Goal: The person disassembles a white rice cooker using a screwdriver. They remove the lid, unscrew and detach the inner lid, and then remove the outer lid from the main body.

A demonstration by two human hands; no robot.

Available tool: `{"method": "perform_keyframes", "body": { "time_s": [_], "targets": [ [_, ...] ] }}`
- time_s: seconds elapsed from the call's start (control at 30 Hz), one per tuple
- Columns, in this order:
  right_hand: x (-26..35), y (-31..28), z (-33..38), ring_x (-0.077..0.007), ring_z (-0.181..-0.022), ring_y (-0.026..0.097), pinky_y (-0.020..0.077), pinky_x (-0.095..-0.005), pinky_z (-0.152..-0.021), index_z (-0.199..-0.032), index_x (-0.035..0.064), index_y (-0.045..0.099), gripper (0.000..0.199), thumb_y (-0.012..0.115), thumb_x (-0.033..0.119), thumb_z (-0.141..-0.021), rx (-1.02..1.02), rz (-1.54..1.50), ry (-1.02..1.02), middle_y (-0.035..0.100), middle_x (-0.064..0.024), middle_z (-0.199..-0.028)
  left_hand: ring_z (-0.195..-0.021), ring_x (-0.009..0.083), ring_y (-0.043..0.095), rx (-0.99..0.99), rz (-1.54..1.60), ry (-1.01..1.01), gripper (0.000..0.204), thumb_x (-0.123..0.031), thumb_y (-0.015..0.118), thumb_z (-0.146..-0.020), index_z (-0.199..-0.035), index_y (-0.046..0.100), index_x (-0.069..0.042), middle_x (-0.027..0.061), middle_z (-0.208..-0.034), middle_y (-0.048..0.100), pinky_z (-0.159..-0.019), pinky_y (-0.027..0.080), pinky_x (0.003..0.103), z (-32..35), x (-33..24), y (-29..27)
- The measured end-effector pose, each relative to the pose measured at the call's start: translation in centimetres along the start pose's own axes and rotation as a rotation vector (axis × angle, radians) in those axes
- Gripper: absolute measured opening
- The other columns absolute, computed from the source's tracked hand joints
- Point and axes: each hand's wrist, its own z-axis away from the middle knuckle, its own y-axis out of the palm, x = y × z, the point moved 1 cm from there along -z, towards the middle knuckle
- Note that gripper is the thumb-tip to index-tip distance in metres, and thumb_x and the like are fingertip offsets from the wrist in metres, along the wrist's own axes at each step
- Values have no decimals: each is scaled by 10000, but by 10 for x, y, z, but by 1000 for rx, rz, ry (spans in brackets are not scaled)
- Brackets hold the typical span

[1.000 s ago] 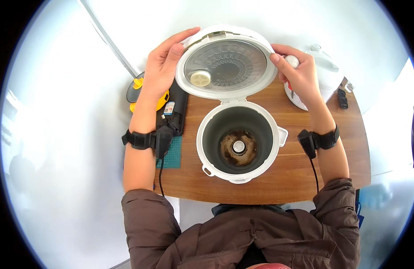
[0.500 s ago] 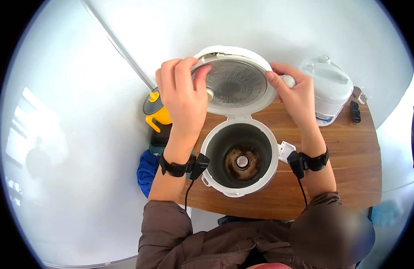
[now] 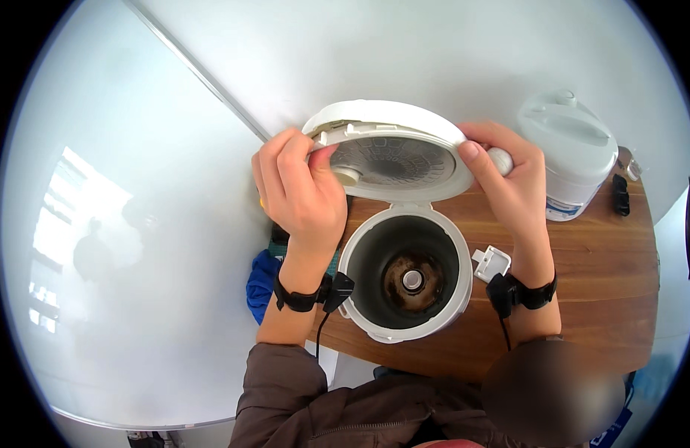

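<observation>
a white rice cooker [image 3: 405, 280] stands open near the front edge of the wooden desk [image 3: 584, 299], its bare inner well showing a round metal plate at the bottom. its hinged lid [image 3: 390, 149] is raised and tilted toward the person, underside facing down over the body. the left hand [image 3: 300, 190] is curled closed around the lid's left rim, fingers wrapped over the edge. the right hand [image 3: 513, 187] pinches the right rim, thumb on the underside, fingers behind it. both wrists carry black bands with thin cables hanging off them.

to the right, well apart from the open cooker, sits a second white cooker [image 3: 573, 157] with its lid shut. a small white plastic piece [image 3: 491, 263] lies on the desk just beside the right wrist. a small black object [image 3: 620, 194] lies near the desk's far right edge; what it is i cannot make out. a blue cloth [image 3: 261, 280] and something yellow are mostly hidden behind the left forearm. the lid blocks the desk behind it.
</observation>
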Motion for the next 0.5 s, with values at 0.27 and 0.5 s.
{"method": "perform_keyframes", "body": {
  "time_s": [0.27,0.5],
  "targets": [
    [0,-1,-2,-162,-718,605,476,-288,-661,-1025,5,782,258,781,243,-925,6,22,-146,695,-80,-804,-847,290,625,22,-19,29,156,-32,709,-946,-1025,575,-12,119,-999,674,-719,515,365,4,-6,-9],
    [2,-1,-3,-162,-727,620,484,-292,-665,-1031,5,780,237,778,218,-926,9,51,-168,712,-90,-833,-918,301,629,133,16,-4,211,12,710,-923,-1069,560,-12,131,-1043,654,-806,526,375,1,-6,-18]
  ]
}}
